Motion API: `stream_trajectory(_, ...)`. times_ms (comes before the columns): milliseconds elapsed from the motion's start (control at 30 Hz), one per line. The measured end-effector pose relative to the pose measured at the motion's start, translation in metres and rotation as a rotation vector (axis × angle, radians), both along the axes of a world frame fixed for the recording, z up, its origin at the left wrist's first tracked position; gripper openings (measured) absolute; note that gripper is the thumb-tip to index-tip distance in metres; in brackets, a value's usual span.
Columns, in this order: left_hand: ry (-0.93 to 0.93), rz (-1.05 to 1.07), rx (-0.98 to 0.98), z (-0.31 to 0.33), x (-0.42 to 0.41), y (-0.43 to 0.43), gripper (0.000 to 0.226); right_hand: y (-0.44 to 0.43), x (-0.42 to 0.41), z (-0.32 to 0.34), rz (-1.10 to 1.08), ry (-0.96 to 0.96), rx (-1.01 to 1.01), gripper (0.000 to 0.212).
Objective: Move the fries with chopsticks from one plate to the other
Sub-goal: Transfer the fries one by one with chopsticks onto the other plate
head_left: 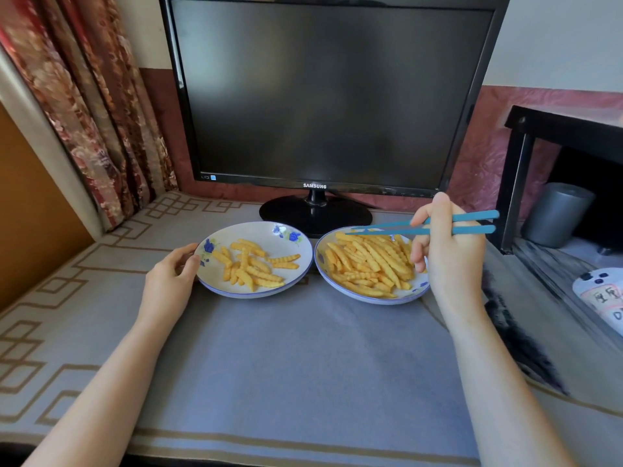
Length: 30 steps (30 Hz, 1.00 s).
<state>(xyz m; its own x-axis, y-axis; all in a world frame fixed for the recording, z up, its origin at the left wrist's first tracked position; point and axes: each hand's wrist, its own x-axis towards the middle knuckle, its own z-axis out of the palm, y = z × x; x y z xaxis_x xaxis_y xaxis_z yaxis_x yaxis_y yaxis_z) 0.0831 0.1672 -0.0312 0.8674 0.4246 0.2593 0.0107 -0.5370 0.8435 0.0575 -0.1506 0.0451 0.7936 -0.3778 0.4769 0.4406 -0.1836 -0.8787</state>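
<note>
- Grey-blue table cloth (303,358) is nearest; both forearms reach over it toward the monitor base (315,214).
- Left hand (168,281), front-left of the base: thumb and curled fingers pinch the left rim of the left plate (215,284). Looks like steadying.
- Left plate sits just front-left of the base and holds the smaller heap of fries (253,264), loosely scattered.
- Right plate (371,299) sits just front-right of the base, rim nearly touching the left plate. It carries the larger heap of fries (371,264). Judging by fill, right is the source and left the target.
- Right hand (451,261), front-right of the base, is over that plate's right edge. Fingers are curled round the teal chopsticks (472,222), pinching them mid-shaft.
- Chopsticks lie near level, long axis left-right, butts out to the right, tips above the far-left edge of the larger heap. Tips are close together, with nothing visible between them.
- Key relation: fries lie below and nearer than the tips. Most run far-left to near-right, so oblique to the sticks. Next move likely needs the tips to spread, drop and close across one fry's short axis. Only the right hand is placed for it.
- Risk: stacked fries, so a neighbour could drag along.
- Black Samsung monitor (320,96) rises from the base at the back, screen dark.
</note>
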Motion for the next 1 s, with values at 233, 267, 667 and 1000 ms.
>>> stream_trajectory(233, 0.001, 0.000, -0.014, 0.000, 0.000, 0.000, 0.031, -0.005, 0.007, -0.004, 0.013, 0.046, -0.043, 0.043)
stream_trajectory(267, 0.003, 0.002, -0.014, 0.000, 0.001, 0.000, 0.031, -0.005, 0.008, -0.005, 0.019, 0.049, -0.051, 0.042)
stream_trajectory(667, 0.013, -0.005, -0.010, -0.002, 0.001, 0.002, 0.032, 0.004, -0.001, 0.003, -0.017, -0.030, 0.138, 0.045)
stream_trajectory(1000, 0.008, -0.003, -0.006, 0.000, -0.001, 0.000, 0.031, 0.048, -0.010, -0.010, 0.253, 0.077, 0.150, 0.043)
